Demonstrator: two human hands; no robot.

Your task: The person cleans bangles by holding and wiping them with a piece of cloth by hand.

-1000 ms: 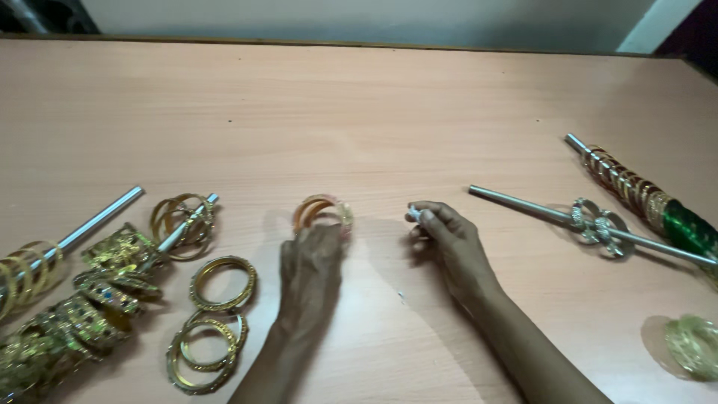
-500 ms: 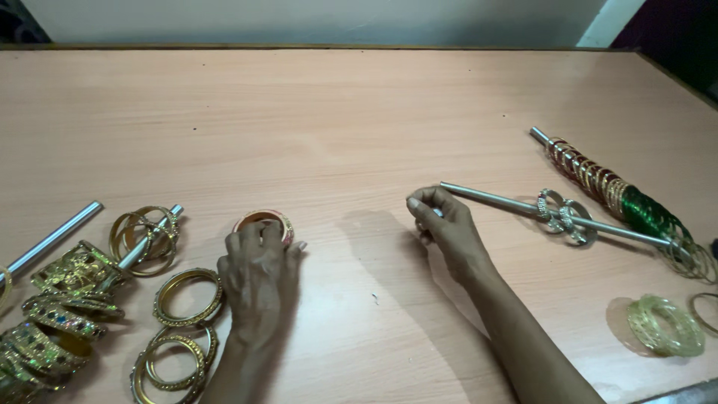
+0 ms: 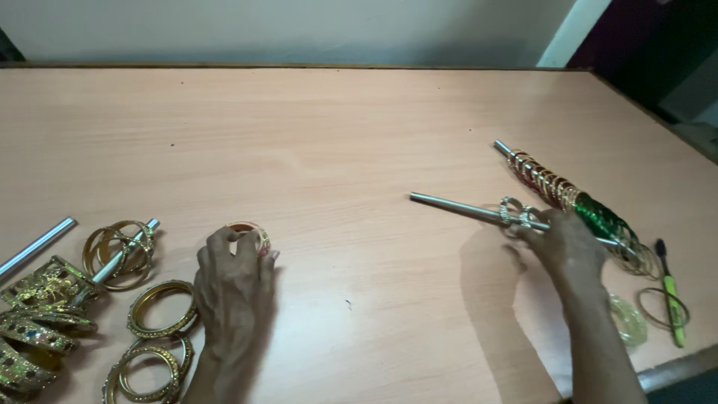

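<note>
A small stack of orange-and-gold bangles [image 3: 250, 236] lies on the pale wooden tabletop [image 3: 336, 135] under the fingertips of the left hand [image 3: 233, 288], which curls over and grips it. The right hand [image 3: 568, 251] closes on a slim metal rod [image 3: 464, 211] carrying silvery rings [image 3: 516, 215]. Beyond lies a rod loaded with red, gold and green bangles [image 3: 576, 202]. At left, ornate gold bangles [image 3: 153, 322] crowd around two more rods [image 3: 120, 258].

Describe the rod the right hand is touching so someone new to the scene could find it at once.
On the right side of the wooden table, two metal rods lie side by side. The right hand rests on the nearer rod. Unlike its neighbour, packed with red, gold and green bangles, it is mostly bare, carrying only a few silver rings.
</note>
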